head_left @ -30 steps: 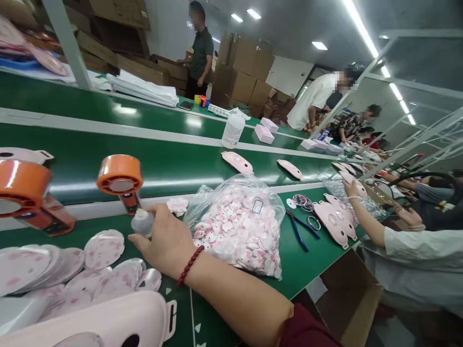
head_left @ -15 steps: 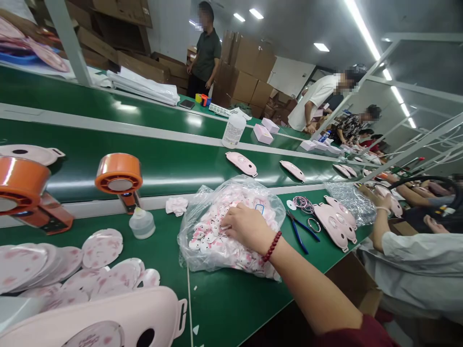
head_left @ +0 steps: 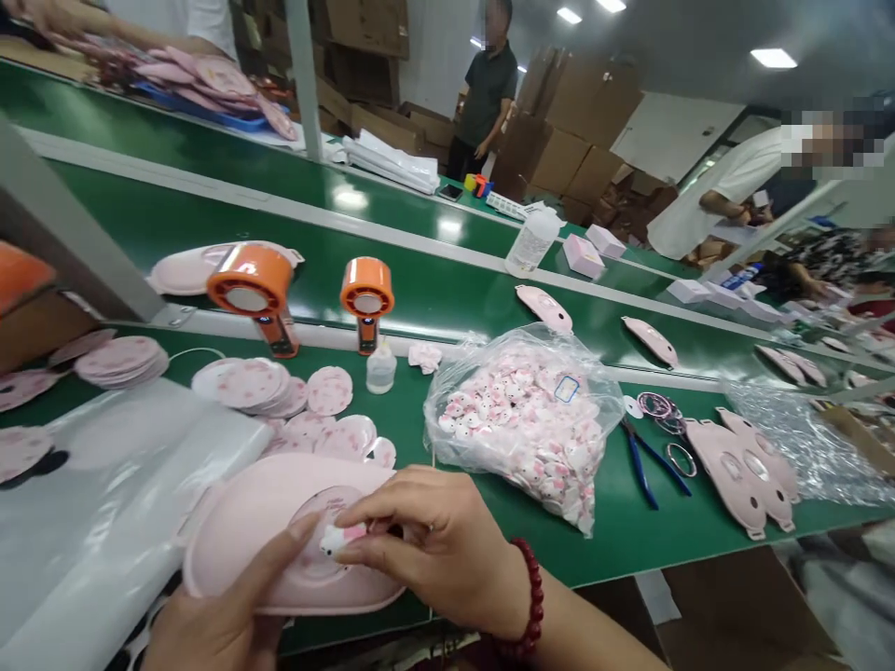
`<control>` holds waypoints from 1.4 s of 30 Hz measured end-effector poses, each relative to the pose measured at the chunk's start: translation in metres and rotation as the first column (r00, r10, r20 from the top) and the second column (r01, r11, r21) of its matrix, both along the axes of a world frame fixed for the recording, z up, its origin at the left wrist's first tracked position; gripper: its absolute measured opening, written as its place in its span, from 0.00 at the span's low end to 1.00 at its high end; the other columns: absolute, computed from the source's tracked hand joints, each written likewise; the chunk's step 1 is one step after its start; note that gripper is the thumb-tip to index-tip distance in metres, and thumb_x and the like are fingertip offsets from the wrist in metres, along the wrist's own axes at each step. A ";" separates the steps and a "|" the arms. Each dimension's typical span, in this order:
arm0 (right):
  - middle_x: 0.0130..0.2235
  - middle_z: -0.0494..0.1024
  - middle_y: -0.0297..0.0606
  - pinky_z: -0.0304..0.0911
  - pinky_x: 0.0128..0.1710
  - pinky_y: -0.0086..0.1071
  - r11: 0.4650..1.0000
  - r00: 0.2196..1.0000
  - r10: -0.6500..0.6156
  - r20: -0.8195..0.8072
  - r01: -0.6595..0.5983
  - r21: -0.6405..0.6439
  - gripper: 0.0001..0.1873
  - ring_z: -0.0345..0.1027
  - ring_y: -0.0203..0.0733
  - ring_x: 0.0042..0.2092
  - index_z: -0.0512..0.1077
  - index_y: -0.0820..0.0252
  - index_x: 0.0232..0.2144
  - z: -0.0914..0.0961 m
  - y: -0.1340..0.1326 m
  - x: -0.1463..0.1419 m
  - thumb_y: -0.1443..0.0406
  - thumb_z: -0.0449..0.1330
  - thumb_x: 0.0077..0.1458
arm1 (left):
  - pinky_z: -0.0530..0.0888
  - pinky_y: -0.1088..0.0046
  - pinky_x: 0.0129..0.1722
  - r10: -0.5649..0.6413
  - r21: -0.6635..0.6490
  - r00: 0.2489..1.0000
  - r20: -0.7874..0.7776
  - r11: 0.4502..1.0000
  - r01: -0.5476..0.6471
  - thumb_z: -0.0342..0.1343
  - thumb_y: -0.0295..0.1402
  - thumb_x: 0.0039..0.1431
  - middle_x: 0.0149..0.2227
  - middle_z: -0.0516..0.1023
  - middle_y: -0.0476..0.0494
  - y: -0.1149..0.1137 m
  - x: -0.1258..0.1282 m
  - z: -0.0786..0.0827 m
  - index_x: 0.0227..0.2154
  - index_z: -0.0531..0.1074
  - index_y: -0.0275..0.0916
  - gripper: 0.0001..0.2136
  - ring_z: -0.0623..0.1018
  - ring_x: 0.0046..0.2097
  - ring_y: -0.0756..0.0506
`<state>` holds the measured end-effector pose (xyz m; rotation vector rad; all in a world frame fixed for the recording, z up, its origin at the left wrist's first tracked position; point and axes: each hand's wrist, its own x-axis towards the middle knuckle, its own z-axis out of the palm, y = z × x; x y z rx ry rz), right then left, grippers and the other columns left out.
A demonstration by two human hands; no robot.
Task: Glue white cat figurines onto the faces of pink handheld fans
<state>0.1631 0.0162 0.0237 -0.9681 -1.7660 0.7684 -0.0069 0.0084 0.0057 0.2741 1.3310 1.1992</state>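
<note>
In the head view, a pink oval plastic panel is tilted in front of me. My left hand grips its near left edge, with the thumb on the panel's face. Over the round printed disc on that panel, my right hand pinches a small white-and-pink cartoon figure. I cannot tell whether the figure touches the disc. Just beyond my right hand lies an open clear plastic bag holding many similar figures. Round pink-printed discs lie in piles behind the panel.
Two orange handheld fans stand along the conveyor edge, near a small clear bottle. Blue-handled pliers, rings and more pink panels lie right. A white plastic sheet covers the left. Co-workers stand across the line.
My right hand has left the bag and moved left to the panel, now pinching a figure. My left hand has come into view holding the panel, which is raised. The view has turned left.
</note>
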 end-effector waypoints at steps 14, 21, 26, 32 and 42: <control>0.44 0.79 0.41 0.68 0.33 0.36 0.902 0.777 -0.303 0.552 0.046 0.430 0.16 0.69 0.44 0.38 0.73 0.64 0.54 -0.005 -0.024 -0.024 0.64 0.57 0.68 | 0.78 0.68 0.50 0.057 0.095 0.998 0.008 0.994 -0.057 0.77 0.34 0.35 0.49 0.81 0.45 -0.009 0.002 0.015 0.49 0.77 0.45 0.32 0.77 0.57 0.36; 0.45 0.79 0.44 0.67 0.30 0.38 0.909 0.697 -0.328 0.637 0.049 0.414 0.19 0.70 0.46 0.38 0.69 0.67 0.58 -0.007 -0.029 -0.025 0.64 0.55 0.69 | 0.80 0.71 0.47 0.056 0.116 0.998 -0.015 0.992 -0.054 0.75 0.37 0.41 0.51 0.81 0.46 -0.012 0.004 0.015 0.52 0.76 0.48 0.31 0.76 0.57 0.36; 0.53 0.77 0.49 0.67 0.29 0.39 0.919 0.632 -0.249 0.734 -0.085 0.385 0.25 0.68 0.47 0.39 0.65 0.76 0.62 -0.005 -0.032 -0.025 0.64 0.55 0.69 | 0.81 0.72 0.45 0.072 0.035 0.997 0.019 0.997 -0.072 0.75 0.35 0.41 0.51 0.81 0.45 -0.012 0.006 0.013 0.45 0.80 0.45 0.24 0.77 0.56 0.36; 0.50 0.76 0.45 0.64 0.61 0.47 0.951 0.823 -0.171 0.542 -0.006 0.309 0.18 0.66 0.50 0.53 0.74 0.63 0.56 -0.009 -0.021 -0.017 0.61 0.57 0.68 | 0.80 0.73 0.44 0.048 -0.001 0.998 0.030 0.999 -0.048 0.75 0.36 0.42 0.53 0.81 0.46 -0.010 0.007 0.015 0.48 0.79 0.48 0.26 0.77 0.56 0.38; 0.50 0.83 0.37 0.73 0.54 0.41 0.814 0.947 -0.250 -0.201 0.093 -0.573 0.24 0.77 0.51 0.51 0.80 0.56 0.50 -0.010 -0.007 -0.014 0.57 0.71 0.50 | 0.79 0.70 0.50 -0.062 0.133 0.998 -0.008 0.989 0.062 0.75 0.37 0.43 0.61 0.74 0.53 -0.016 -0.001 0.011 0.58 0.70 0.57 0.37 0.72 0.62 0.36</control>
